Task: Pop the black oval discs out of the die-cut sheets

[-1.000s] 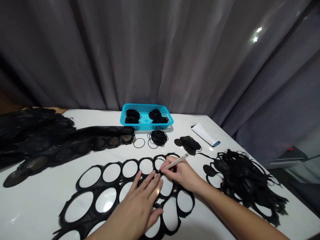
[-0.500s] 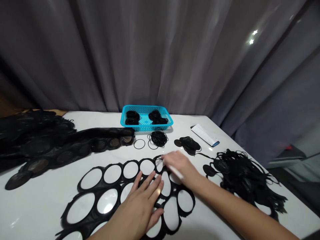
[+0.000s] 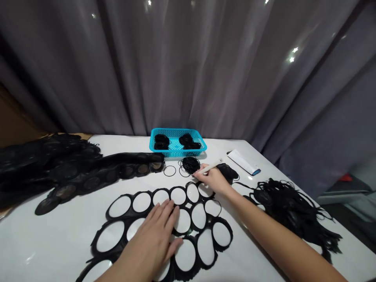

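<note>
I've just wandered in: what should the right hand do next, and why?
Perhaps the right hand should lower the tip of its white pen-like tool onto the black ring pile: the tip is right beside it, while the left hand rests flat on the holed black sheet. Whether a ring hangs on the tip is too small to tell.

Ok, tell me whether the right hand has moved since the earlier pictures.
Yes: judged against the blue basket, the right hand has moved forward, toward it.

Bare table flanks the basket, which blocks behind the rings.
</note>
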The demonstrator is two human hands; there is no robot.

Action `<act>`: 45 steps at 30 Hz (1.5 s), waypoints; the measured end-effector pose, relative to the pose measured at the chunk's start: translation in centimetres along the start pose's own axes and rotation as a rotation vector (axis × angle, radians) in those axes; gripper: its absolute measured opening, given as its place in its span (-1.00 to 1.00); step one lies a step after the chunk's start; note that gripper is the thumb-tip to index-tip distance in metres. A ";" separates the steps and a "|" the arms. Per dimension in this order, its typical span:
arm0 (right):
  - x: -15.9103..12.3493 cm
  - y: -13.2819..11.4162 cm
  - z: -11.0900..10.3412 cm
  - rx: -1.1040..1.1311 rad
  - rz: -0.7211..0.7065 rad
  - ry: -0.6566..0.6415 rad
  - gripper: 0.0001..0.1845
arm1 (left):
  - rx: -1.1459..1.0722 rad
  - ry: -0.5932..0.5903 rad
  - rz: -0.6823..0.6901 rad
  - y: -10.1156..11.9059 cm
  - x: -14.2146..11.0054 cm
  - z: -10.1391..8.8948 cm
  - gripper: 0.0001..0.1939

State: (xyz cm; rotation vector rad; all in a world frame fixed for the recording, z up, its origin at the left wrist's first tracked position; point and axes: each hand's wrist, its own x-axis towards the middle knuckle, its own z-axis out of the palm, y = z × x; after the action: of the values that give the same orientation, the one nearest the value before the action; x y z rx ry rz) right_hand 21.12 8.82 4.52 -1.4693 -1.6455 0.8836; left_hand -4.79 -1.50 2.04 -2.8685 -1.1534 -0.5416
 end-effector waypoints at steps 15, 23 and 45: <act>-5.6 -3.1 4.4 0.034 -0.033 -0.272 -0.89 | -0.008 -0.026 -0.021 -0.9 -1.3 0.6 -0.44; -6.3 -2.4 4.7 -0.088 -0.283 -0.259 -0.87 | -0.006 -0.016 -0.018 -0.8 -1.2 0.5 -0.45; -7.6 -4.1 1.5 -0.019 -0.004 -0.212 -0.82 | -0.101 -0.135 -0.114 -1.1 -0.8 -0.6 -0.36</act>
State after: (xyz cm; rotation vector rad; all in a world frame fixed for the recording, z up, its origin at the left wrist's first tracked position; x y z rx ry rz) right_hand 18.31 0.85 6.69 -1.4242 -1.8133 1.0537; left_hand -6.25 -1.29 2.19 -2.9798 -1.3536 -0.4266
